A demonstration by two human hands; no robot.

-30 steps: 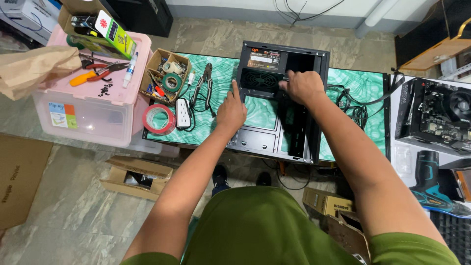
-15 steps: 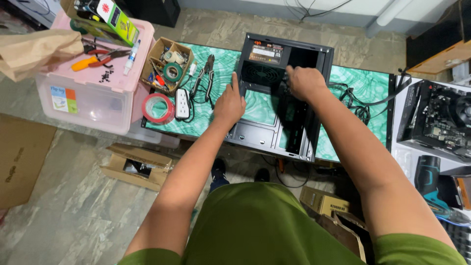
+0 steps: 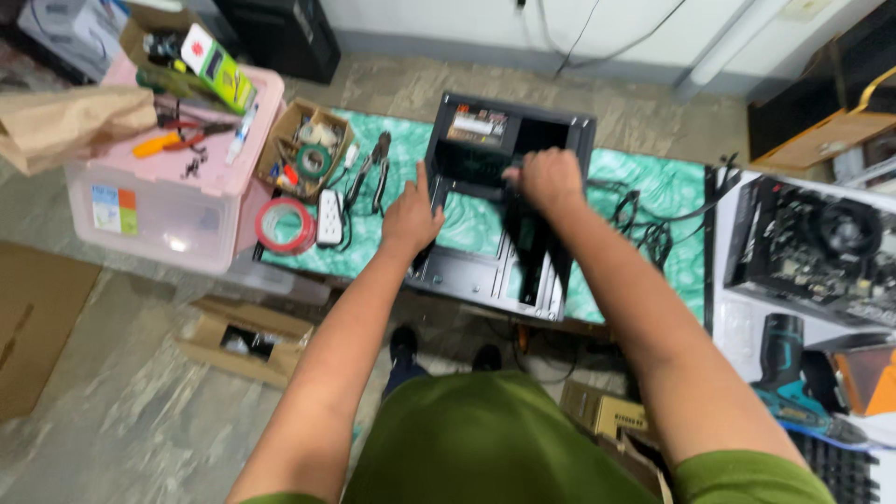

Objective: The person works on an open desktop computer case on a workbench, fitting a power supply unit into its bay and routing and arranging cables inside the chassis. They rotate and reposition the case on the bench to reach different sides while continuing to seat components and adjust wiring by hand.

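Note:
An open black computer case lies on its side on a green marbled table. My left hand rests on the case's left edge, index finger pointing up, fingers curled against the frame. My right hand is closed over something dark inside the case near its top middle; what it holds is hidden. A small orange-labelled part sits inside the case at the far end.
Left of the case lie pliers, a white power strip, a red tape roll and a cardboard box of small parts. A pink-lidded bin holds tools. A motherboard and teal drill are at right.
The view has shifted a little closer over the table. My right hand has moved slightly left inside the case; my left hand stays on the case's left edge.

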